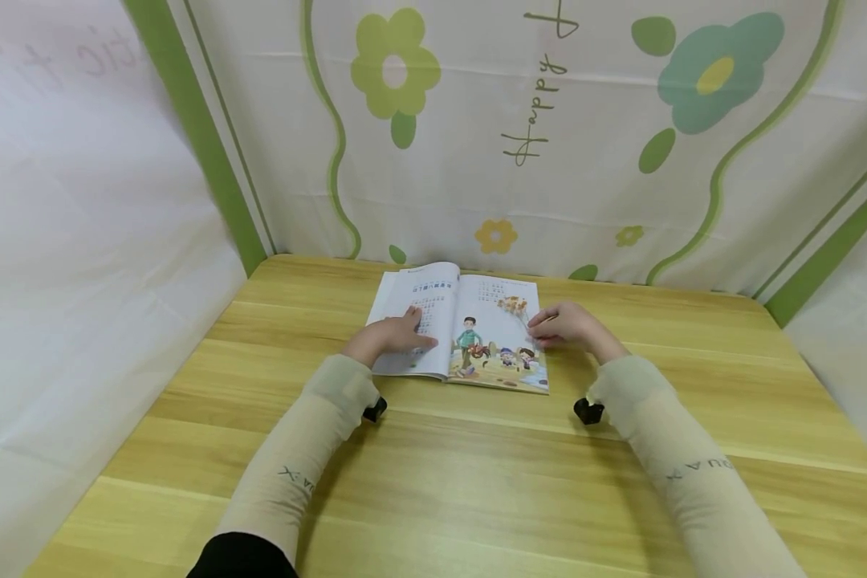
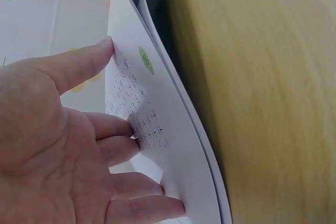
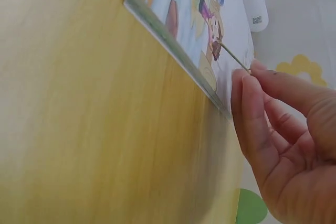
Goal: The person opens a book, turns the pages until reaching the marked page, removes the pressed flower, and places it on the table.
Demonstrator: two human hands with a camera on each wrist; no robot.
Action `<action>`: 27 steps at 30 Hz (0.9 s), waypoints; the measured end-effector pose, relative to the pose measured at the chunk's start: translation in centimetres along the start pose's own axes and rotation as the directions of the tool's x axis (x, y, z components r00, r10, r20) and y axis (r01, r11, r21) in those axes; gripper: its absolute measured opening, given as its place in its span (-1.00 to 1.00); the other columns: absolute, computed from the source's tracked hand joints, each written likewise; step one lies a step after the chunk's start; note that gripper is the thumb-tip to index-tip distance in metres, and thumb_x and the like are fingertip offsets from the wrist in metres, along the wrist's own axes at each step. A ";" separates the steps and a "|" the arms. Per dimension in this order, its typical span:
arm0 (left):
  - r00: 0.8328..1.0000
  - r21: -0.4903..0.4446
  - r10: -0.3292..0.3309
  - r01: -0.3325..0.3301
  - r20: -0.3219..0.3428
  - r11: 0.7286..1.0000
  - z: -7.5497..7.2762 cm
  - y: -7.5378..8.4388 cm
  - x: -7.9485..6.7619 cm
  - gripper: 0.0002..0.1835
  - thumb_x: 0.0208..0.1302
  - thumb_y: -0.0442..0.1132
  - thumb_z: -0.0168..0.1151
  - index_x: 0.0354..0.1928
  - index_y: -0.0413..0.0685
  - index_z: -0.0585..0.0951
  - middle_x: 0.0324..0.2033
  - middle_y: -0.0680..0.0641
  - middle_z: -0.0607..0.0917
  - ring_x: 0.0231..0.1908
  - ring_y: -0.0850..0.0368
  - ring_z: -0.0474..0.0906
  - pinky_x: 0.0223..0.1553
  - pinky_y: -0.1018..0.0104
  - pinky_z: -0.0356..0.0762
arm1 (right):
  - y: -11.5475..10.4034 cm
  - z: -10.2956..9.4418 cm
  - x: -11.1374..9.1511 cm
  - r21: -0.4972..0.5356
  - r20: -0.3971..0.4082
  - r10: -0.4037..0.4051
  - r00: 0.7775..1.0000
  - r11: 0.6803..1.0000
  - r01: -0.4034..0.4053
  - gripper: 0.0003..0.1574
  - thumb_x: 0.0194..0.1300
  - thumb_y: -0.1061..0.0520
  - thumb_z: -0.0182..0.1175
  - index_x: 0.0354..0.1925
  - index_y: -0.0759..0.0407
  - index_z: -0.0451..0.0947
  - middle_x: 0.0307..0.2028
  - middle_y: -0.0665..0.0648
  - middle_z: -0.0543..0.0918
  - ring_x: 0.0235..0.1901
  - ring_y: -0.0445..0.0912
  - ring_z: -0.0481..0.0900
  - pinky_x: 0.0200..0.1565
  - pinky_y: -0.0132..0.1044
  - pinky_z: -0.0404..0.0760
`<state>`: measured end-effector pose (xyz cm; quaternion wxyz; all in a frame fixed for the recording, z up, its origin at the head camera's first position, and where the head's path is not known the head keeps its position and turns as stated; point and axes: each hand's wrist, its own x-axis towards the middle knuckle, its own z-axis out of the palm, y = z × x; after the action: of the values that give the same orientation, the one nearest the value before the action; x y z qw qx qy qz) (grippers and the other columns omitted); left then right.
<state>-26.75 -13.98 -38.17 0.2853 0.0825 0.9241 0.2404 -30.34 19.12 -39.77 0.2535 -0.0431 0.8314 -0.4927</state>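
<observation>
An open picture book (image 1: 491, 329) lies on the wooden table, text on its left page and a coloured drawing on the right. My left hand (image 1: 402, 331) rests on the left page, fingers spread and fairly straight; in the left wrist view the fingertips touch the printed sheet (image 2: 142, 87). At the right page's outer edge, my right hand (image 1: 562, 323) pinches a thin stem (image 3: 234, 56) between thumb and fingers. An orange-brown leafy cluster (image 1: 513, 304) shows near those fingers in the head view; whether it joins the stem, I cannot tell.
The wooden table (image 1: 441, 482) reaches back to a white curtain (image 1: 448, 177) with printed flowers. Black wrist mounts (image 1: 588, 412) sit under both cuffs. The left page bulges up at the spine.
</observation>
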 end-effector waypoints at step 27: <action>1.000 0.022 0.021 -0.021 0.013 1.000 -0.1 0.0 0.0 -0.05 0.58 0.16 -0.04 0.61 -0.26 -0.25 0.61 -0.21 -0.31 0.58 -0.15 -0.32 0.54 0.03 -0.20 | 3.1 -5.3 -4.7 0.227 -0.046 -0.048 0.998 0.972 0.057 -0.45 0.53 0.31 0.13 0.31 0.64 0.29 -0.15 0.11 0.73 -0.24 -0.19 0.76 -0.02 -0.28 0.69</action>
<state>-26.76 -14.03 -38.12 0.2878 0.0969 0.9240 0.2325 -28.20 26.48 -38.56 0.2269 -0.0258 0.7728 -0.5922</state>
